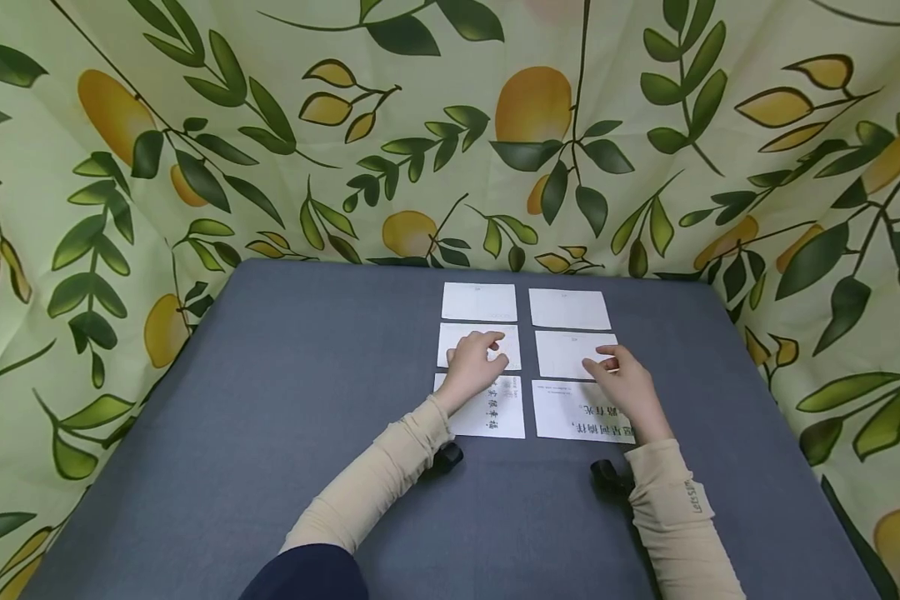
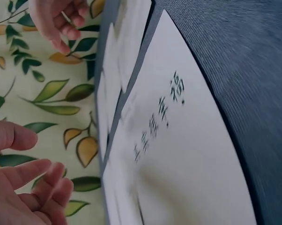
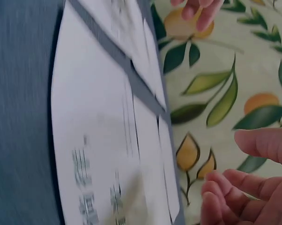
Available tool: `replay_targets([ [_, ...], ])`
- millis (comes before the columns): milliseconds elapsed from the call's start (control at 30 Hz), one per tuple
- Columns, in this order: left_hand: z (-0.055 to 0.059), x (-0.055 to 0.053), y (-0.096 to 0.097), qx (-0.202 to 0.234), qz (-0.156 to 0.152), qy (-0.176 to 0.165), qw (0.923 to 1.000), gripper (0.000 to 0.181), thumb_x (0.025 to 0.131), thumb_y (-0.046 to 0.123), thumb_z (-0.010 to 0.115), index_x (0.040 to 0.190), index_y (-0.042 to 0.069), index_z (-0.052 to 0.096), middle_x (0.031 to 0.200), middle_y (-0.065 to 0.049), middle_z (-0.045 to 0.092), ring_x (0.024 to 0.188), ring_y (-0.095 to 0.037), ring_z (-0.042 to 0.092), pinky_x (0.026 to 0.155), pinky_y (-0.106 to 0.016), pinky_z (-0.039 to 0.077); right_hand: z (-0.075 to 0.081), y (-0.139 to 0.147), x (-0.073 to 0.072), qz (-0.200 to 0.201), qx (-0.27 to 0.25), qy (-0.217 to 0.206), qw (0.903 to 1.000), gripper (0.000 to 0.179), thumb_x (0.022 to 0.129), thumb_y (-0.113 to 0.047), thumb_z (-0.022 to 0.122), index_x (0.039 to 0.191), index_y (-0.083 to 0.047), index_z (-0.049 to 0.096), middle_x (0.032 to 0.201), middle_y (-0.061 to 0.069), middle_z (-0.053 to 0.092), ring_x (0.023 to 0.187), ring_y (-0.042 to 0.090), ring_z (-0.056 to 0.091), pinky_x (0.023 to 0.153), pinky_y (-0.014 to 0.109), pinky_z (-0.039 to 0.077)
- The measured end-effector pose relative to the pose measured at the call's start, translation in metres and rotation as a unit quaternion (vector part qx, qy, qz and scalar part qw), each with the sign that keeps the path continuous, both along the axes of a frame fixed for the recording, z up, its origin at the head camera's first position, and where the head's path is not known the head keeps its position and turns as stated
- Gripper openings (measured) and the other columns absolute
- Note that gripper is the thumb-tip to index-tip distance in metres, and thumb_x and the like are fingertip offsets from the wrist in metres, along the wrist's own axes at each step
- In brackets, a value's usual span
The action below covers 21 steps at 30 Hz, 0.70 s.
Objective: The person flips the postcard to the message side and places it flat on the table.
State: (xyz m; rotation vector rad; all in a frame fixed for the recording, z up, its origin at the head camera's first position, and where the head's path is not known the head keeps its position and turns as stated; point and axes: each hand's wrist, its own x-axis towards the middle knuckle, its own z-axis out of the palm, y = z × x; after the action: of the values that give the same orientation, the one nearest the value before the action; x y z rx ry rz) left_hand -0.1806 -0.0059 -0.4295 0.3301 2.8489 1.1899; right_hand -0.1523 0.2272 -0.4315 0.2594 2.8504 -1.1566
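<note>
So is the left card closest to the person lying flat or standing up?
Lying flat: the head view shows that card spread on the grey-blue table, its writing facing up.

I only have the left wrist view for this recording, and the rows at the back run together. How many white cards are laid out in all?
Observer: The head view shows six white cards, in two columns of three.
Reviewer: Mine shows print on the left column's nearest card. Does the nearest one on the right have any?
Observer: Yes, the near right card carries two lines of large dark characters.
</note>
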Motion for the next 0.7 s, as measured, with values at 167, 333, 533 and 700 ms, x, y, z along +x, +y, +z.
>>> replay_targets([
  [167,0.001,0.012,-0.021,0.023,-0.016,-0.033,0.9991,0.05,0.082,0.013,0.054,0.132,0.007,0.052,0.121,-0.016,0.056,0.111,-0.031,0.048,0.091,-0.046,0.035,-0.001,-0.017,0.007,0.04,-0.038,-0.023,0.9982,0.062,0.093,-0.039,0.053,0.139,-0.002,0.035,0.119,0.022,0.054,0.107,0.035,0.056,0.073,0.031,0.046],
  [333,-0.002,0.024,-0.039,0.054,-0.019,-0.078,0.9953,0.06,0.082,0.012,0.053,0.14,0.004,0.04,0.136,-0.023,0.041,0.125,-0.037,0.036,0.1,-0.054,0.033,-0.004,-0.035,0.014,0.064,-0.095,-0.049,0.9923,0.068,0.092,-0.036,0.055,0.144,-0.002,0.025,0.136,0.024,0.043,0.124,0.039,0.046,0.093,0.047,0.046],
  [533,-0.004,0.042,-0.055,0.065,-0.014,-0.116,0.991,0.069,0.08,0.011,0.054,0.145,0.004,0.031,0.146,-0.025,0.028,0.131,-0.041,0.027,0.104,-0.058,0.028,-0.01,-0.057,0.026,0.108,-0.1,-0.054,0.9876,0.072,0.091,-0.032,0.058,0.145,0.0,0.022,0.144,0.029,0.033,0.133,0.043,0.036,0.105,0.051,0.036],
  [700,-0.011,0.055,-0.063,0.092,-0.007,-0.142,0.9855,0.07,0.08,0.007,0.052,0.145,0.0,0.027,0.148,-0.028,0.024,0.138,-0.045,0.022,0.107,-0.062,0.024,-0.015,-0.069,0.036,0.137,-0.13,-0.075,0.9792,0.074,0.09,-0.033,0.06,0.145,-0.001,0.022,0.148,0.028,0.027,0.135,0.044,0.032,0.106,0.054,0.034],
])
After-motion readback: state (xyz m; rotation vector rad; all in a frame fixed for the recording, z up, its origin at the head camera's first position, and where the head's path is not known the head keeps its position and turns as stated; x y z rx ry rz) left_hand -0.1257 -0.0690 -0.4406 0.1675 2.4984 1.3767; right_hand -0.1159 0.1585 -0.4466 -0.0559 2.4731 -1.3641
